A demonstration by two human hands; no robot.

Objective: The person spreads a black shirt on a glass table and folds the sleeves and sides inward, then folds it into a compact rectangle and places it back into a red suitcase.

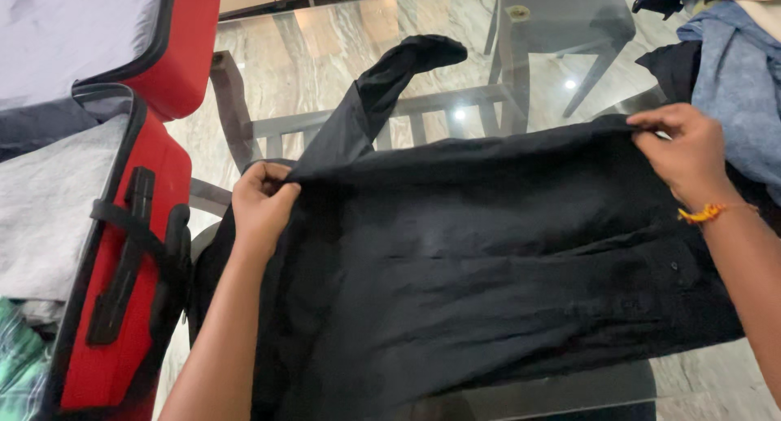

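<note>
Pinching the far edge of a black woven cotton shirt (pixel 488 250), left hand (pixel 262 205) and right hand (pixel 687 152) each closed on the fabric. Shirt lies spread over a glass tabletop (pixel 325 55), one sleeve trailing away. Best kept taut and level between both grips, beside the open red fabric suitcase (pixel 122 307).

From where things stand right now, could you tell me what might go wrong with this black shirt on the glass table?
1. The black shirt is pinched only at its top edge by the left hand and right hand; either grip slipping could spoil the fold.
2. One sleeve trails loose across the glass table and may bunch or get folded in crooked.
3. The open red suitcase sits close beside the left hand, so the fabric could catch on its strap.
</note>
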